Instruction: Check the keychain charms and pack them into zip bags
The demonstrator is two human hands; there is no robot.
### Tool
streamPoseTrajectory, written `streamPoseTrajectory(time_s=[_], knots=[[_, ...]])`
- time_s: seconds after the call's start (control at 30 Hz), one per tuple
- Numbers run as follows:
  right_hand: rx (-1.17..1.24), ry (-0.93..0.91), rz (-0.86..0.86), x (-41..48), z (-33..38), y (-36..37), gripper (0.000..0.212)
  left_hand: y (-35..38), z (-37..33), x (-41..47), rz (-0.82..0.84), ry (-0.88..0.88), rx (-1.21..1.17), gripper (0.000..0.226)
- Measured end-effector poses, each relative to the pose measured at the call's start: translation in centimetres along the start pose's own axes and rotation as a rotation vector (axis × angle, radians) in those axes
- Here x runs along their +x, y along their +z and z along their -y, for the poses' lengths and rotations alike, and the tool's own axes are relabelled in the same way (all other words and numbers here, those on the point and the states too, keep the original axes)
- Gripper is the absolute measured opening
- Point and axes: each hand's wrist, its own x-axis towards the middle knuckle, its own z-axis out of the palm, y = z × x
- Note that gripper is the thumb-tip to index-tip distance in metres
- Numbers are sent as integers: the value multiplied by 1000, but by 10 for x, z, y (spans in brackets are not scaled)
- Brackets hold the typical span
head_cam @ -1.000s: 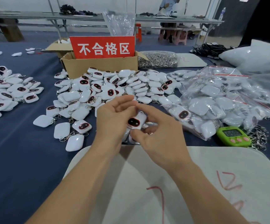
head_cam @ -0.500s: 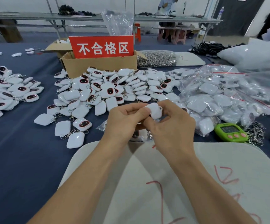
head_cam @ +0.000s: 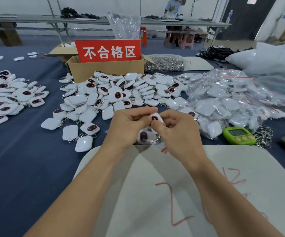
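Just past the far edge of the white mat [head_cam: 240,161], your left hand [head_cam: 128,127] and right hand [head_cam: 176,132] meet, both clamped by the fingertips on one small white charm [head_cam: 156,117], which is held above the worktop [head_cam: 18,159] with its dark face turned up toward you. Hold it by the rim so your fingers don't hide the face, and tilt it to the light to look for scratches, smears or a loose ring before you commit it. Directly under your hands a second charm [head_cam: 143,136] lies in what looks like a clear zip bag [head_cam: 160,145] with a red strip. I can't tell whether its mouth is open, so free one hand to spread it, then slide the checked piece in ring first so the chain doesn't snag the seal. To your right the green timer [head_cam: 239,135] sits close by, so mind your elbow. Farther out lies the loose pile [head_cam: 121,93] to draw from next, with the packed bags [head_cam: 223,103] beside it on the right. Beyond them, the cardboard box [head_cam: 104,71] behind the red sign [head_cam: 107,51] is probably where any faulty piece belongs.
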Motion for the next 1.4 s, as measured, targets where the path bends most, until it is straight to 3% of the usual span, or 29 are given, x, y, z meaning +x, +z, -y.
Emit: streamPoseTrajectory(time_s=[0.1, 0.3, 0.4, 0.5, 0.67, 0.87, 0.97, 1.07, 1.4], knots=[[44, 22, 2, 2, 0, 0, 13, 0, 0, 0, 36, -2, -16, 48], [284, 180, -3, 9, -3, -3, 9, 2, 3, -1, -8, -94, 10, 20], [348, 213, 24, 13, -4, -6, 17, 3, 2, 0, -19, -62, 33, 19], [379, 239, 67, 15, -4, -9, 10, 3, 1, -2, 6, -43, 46, 17], [308, 239, 87, 12, -4, -5, 18, 3, 0, -4, -1, -27, 102, 15], [326, 208, 124, 13, -3, -5, 13, 11, 0, -6, -140, 24, 146, 8], [347, 176, 163, 12, -3, 0, 7, 15, 2, -4, -232, 90, 186, 21], [292, 173, 193, 10, -4, 5, 20, 16, 4, -1, -264, 121, 236, 20], [154, 98, 45, 8, -9, 9, 21, 15, 7, 1, -211, 124, 216, 19]])
